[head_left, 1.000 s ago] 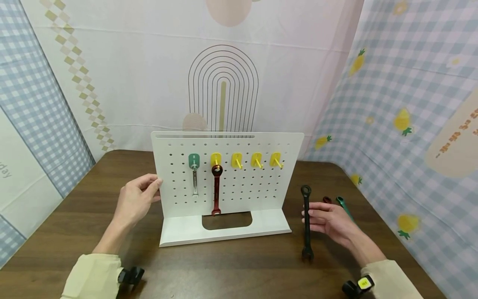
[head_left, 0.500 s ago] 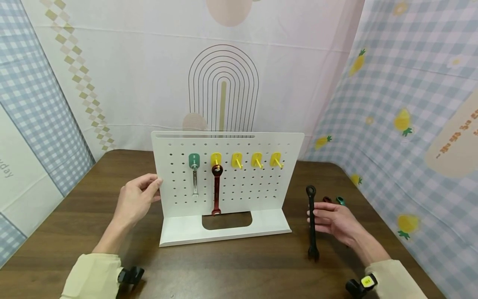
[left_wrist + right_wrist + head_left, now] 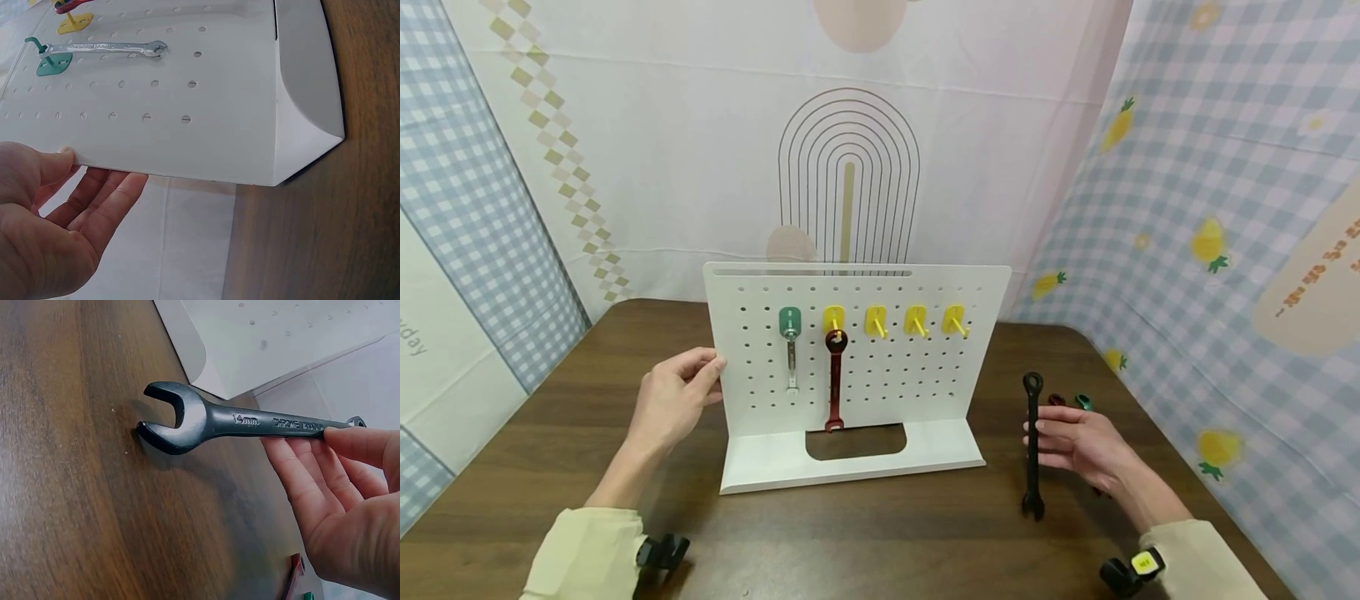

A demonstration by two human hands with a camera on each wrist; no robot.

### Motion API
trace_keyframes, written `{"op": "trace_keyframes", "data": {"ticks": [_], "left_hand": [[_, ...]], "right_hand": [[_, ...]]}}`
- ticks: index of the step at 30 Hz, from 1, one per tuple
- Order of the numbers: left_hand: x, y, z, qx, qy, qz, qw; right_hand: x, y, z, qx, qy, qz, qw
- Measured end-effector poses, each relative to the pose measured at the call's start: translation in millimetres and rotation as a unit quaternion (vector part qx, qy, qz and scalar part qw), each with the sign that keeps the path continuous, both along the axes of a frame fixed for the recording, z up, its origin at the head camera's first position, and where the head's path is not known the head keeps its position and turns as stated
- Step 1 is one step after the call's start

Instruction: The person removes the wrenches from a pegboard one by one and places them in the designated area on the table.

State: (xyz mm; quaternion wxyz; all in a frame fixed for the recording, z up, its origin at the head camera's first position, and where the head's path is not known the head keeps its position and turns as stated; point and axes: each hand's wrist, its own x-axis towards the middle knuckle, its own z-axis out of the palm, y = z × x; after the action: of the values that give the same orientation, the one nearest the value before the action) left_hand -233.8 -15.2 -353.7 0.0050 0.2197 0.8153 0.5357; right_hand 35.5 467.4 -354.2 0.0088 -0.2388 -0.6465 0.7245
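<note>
- Combination wrench (image 3: 1033,450), black, now pinched between thumb and fingers of the right hand (image 3: 1086,450), just beside the white pegboard (image 3: 895,392), on its right!
- Nearly upright in that grip, ring end on top, open end pointing down towards the table (image 3: 850,546); "14mm" plain to read on the shank from the right wrist.
- Across to the far side: left edge of the pegboard pinched by the left hand (image 3: 673,400), thumb on the front, fingers reaching behind.
- Up on the board, hanging from a green hook (image 3: 790,318) at the left end: a silver wrench (image 3: 792,362).
- Next along, on a yellow hook (image 3: 832,317): a dark red wrench (image 3: 836,383), open end down, with three more yellow hooks in line to its right.
- Behind the right hand, down on the table: ring ends of another red wrench (image 3: 1057,400) and a green wrench (image 3: 1083,401), otherwise mostly hidden.
</note>
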Motion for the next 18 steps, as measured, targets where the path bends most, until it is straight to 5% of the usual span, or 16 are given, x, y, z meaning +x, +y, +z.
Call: {"op": "trace_keyframes", "data": {"ticks": [18], "left_hand": [[0.5,0.1,1.6,0.003,-0.003,-0.001,1.0]], "right_hand": [[4.7,10.2,2.6,0.022,-0.016,-0.012,0.9996]]}}
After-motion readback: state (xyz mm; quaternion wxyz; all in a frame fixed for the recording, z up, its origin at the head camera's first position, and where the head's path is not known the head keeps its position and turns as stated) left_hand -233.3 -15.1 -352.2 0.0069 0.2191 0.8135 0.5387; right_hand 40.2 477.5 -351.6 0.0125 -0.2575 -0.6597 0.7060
